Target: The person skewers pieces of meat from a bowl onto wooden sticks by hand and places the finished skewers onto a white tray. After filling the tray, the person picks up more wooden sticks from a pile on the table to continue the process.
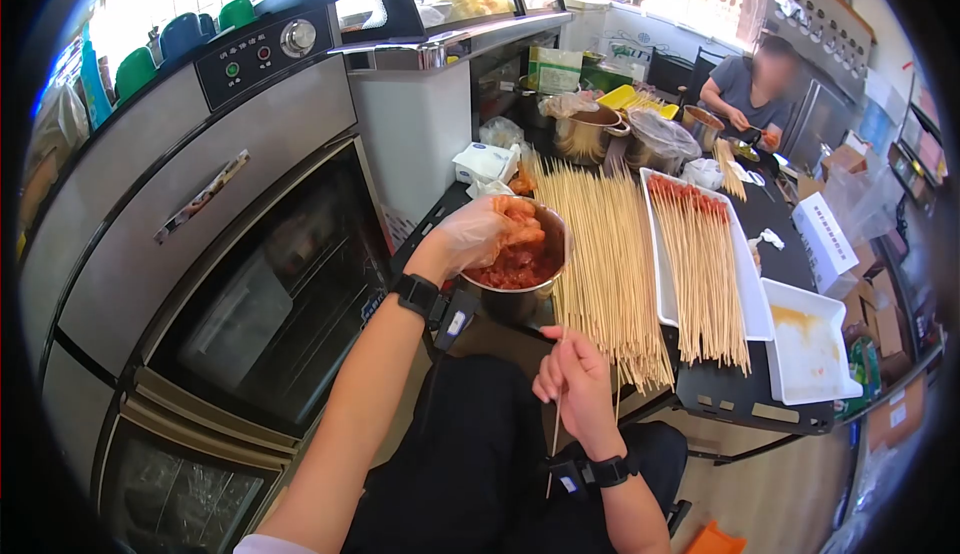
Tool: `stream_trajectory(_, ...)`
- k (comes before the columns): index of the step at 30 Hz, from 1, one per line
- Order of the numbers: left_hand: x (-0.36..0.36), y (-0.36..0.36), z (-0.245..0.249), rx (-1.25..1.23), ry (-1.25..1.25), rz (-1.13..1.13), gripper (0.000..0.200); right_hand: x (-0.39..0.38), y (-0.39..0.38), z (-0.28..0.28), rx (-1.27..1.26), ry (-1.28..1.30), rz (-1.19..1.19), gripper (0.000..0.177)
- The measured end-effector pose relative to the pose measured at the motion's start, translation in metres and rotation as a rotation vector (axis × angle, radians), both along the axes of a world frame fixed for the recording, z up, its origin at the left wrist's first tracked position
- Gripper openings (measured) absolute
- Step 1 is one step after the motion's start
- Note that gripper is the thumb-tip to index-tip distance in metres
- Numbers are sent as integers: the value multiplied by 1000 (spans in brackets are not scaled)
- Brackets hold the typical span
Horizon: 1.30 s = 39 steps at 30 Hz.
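My left hand (472,234), in a clear plastic glove, is closed around some red marinated meat (520,222) above a metal pot (566,254). More red meat (512,270) fills the pot. My right hand (580,384) is bare and pinches one thin wooden skewer (555,439), held roughly upright over my lap. Just beyond it, a wide spread of bare skewers (600,264) lies on the table. To their right, a white tray (757,299) holds skewers with red meat (690,197) on their far ends.
A second white tray (835,379) with yellowish liquid sits at the table's right corner. A tissue pack (487,162) is behind the pot. Larger pots (585,139) stand farther back, where another person (755,94) sits working. A glass-doored cabinet (270,284) borders my left side.
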<state>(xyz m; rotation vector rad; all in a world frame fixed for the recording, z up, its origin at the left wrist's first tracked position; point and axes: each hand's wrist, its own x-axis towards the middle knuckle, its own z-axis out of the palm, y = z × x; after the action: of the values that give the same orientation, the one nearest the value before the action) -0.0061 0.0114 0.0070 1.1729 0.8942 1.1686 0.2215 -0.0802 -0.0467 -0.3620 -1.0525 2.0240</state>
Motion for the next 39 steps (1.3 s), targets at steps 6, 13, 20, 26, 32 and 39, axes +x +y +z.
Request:
stream_trajectory(6, -1, -2, 0, -93, -288, 70, 23, 0, -8, 3, -84, -26, 13, 29)
stream_trajectory(13, -10, -6, 5, -2, -446, -62, 23, -5, -8, 0, 25, -153, -65, 32)
stream_trajectory(20, -9, -1, -5, 149, -203, -10, 25, -5, -13, 8, 67, -297, -187, 33)
stream_trajectory(26, -12, 0, -7, 679, 634, 172, 25, -5, -11, 10, 70, -322, -212, 32)
stream_trajectory(32, -6, -4, -3, 39, -251, 63, 27, -4, -10, 10, 103, -343, -213, 32)
stream_trajectory(39, -6, -7, 0, 90, -319, -1, 28, -3, -9, 12, 150, -413, -200, 33)
